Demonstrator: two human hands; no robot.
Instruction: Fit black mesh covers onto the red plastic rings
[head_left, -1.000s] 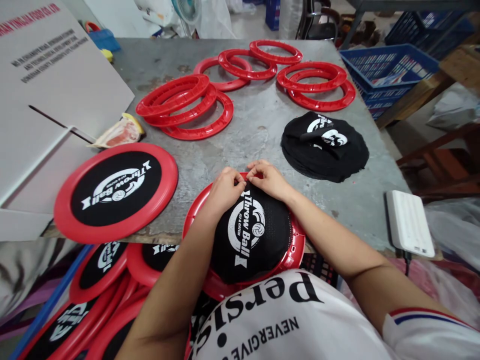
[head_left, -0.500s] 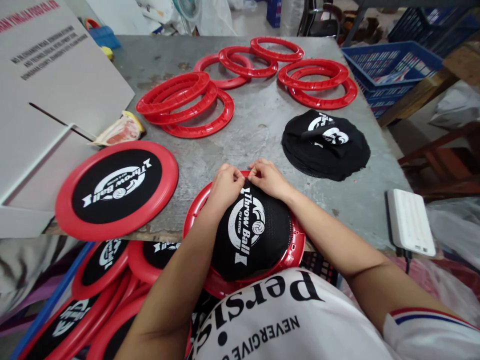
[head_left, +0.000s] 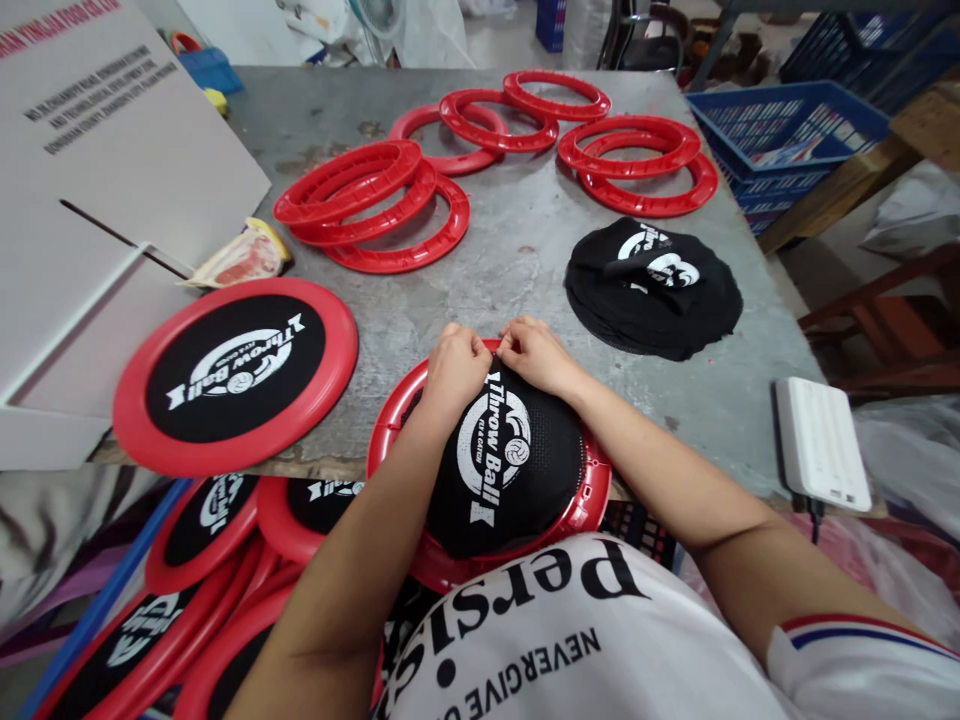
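Observation:
A red plastic ring (head_left: 598, 480) rests at the table's front edge, against my shirt. Over its opening lies a black fabric disc (head_left: 551, 440) printed "Throw Ball" in white. Both hands meet at the far side of the ring. My left hand (head_left: 459, 365) is closed, its fingertips pinching the fabric's far edge by the rim. Close beside it, my right hand (head_left: 536, 352) pinches the same edge, thumb and fingers together. The fingers hide the exact bit of cloth they grip. A finished red-rimmed disc (head_left: 337, 330) lies left of my hands.
Several red rings (head_left: 442, 255) overlap across the back of the table. A pile of black fabric discs (head_left: 652, 300) lies to the right, near a white power bank (head_left: 821, 445). Finished discs (head_left: 285, 530) are heaped below the left front edge. A blue crate (head_left: 787, 110) stands beyond the right side.
Both hands stay at the ring's far rim, pinching the fabric edge, with hardly any movement. The whole view has shifted very slightly.

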